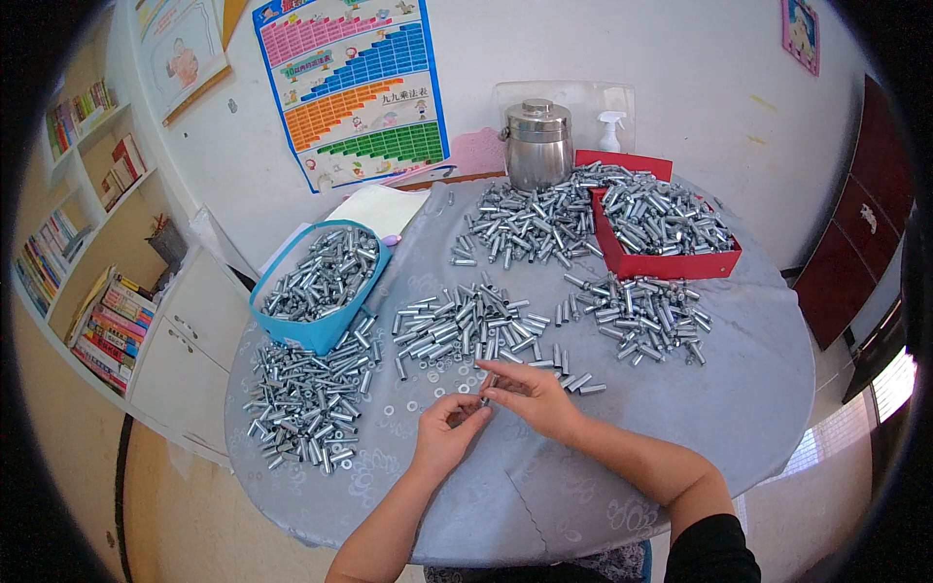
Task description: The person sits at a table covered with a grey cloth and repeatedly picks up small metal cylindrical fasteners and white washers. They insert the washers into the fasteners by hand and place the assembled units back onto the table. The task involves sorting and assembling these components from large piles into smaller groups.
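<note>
Over the near middle of the table, my left hand (450,429) and my right hand (536,396) meet at the fingertips. Between them is a small silvery metal part (485,400), mostly covered by the fingers; it looks like a bolt or sleeve. My left thumb and fingers pinch its lower end. At its upper end my right thumb and fingers close around it. Just beyond lie loose flat washers (439,393) and a pile of short metal sleeves (457,325). To the left spreads a heap of metal anchor bolts and sleeves (306,400), with a few washers at its near edge.
A blue bin (316,335) full of metal parts stands at the left. Back right, a red box (671,264) overflows with more, beside further piles (646,316). A steel canister (539,151) and white spray bottle (610,131) stand behind on the grey tablecloth (729,389).
</note>
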Motion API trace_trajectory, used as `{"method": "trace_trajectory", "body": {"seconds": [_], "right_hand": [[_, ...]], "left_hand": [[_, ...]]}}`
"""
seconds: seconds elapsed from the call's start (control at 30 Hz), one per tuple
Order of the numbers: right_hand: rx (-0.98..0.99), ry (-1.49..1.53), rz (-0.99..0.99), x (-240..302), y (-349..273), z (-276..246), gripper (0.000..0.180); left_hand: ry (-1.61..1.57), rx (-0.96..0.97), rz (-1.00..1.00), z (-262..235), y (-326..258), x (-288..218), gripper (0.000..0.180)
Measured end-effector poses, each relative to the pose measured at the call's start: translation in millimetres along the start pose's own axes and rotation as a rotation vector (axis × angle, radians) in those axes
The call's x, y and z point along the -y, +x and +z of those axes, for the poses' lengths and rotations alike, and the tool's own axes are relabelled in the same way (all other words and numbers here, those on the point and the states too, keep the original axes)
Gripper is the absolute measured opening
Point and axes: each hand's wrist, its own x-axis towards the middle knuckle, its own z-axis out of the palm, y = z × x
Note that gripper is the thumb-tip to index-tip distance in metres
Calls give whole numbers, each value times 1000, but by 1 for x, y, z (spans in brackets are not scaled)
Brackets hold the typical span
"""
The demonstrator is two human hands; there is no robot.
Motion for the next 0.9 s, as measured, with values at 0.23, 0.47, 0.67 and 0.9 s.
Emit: {"method": "trace_trajectory", "body": {"seconds": [0.23, 0.47, 0.67, 0.9], "right_hand": [[-148, -512, -236, -1, 6, -1, 23], [-93, -1068, -352, -21, 14, -13, 16], [-72, -1102, -311, -24, 19, -8, 15], [-41, -984, -208, -25, 21, -8, 13]], "left_hand": [[-28, -151, 158, -5, 5, 3, 15], [-315, -367, 1, -15, 11, -6, 13], [-364, -423, -2, -18, 11, -6, 14], [-411, -406, -19, -20, 13, -5, 20]]}}
